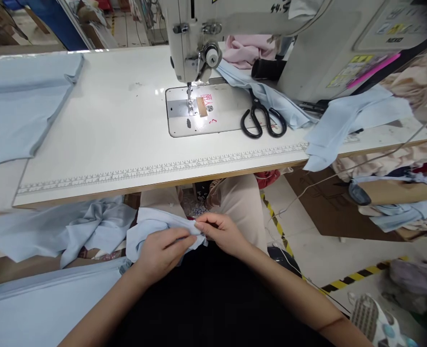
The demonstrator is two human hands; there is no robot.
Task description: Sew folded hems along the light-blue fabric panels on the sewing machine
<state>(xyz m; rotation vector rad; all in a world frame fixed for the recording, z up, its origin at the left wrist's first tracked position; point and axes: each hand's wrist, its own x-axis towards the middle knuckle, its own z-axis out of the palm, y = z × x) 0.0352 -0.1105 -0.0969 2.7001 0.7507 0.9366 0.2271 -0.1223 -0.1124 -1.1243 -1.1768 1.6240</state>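
Observation:
A bunched piece of light blue fabric (151,219) lies over my lap, below the front edge of the sewing table. My left hand (166,250) is closed on it, thumb and fingers pinching a fold. At the right end of the same piece, my right hand (222,233) grips the edge between thumb and curled fingers. Both hands are close together, and part of the cloth is hidden under them. Beyond them on the table stands a sewing machine (189,48), its needle over the metal plate (224,120).
Black-handled scissors (258,118) lie right of the needle beside light blue strips (329,125). A light blue panel (21,106) covers the table's left end. More blue cloth (50,308) lies at lower left. A printed ruler (162,167) runs along the front edge.

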